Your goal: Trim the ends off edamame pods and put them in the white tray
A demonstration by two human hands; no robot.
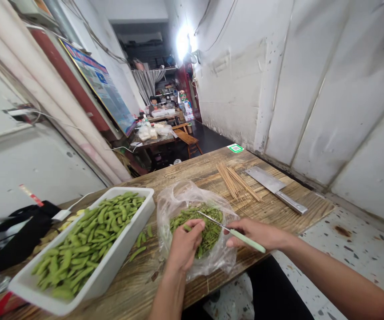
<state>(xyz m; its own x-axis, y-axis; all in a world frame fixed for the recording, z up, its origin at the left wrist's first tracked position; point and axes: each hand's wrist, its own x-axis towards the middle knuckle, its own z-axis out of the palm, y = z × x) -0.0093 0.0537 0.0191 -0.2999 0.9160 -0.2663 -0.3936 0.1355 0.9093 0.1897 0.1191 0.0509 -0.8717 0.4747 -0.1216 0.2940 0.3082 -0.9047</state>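
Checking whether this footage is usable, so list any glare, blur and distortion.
Head view: the lamp glares white; head view: the black item at left looks smeared, left hand clearer; head view: white tray seems stretched by the wide lens.

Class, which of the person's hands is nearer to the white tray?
Left. The left hand is to the right of the white tray; the right hand is farther right, holding the knife.

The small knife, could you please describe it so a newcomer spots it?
On the wooden table sits a clear plastic bag. Over it, the right hand holds the small knife, whose pale green handle sets it apart from the broad cleaver.
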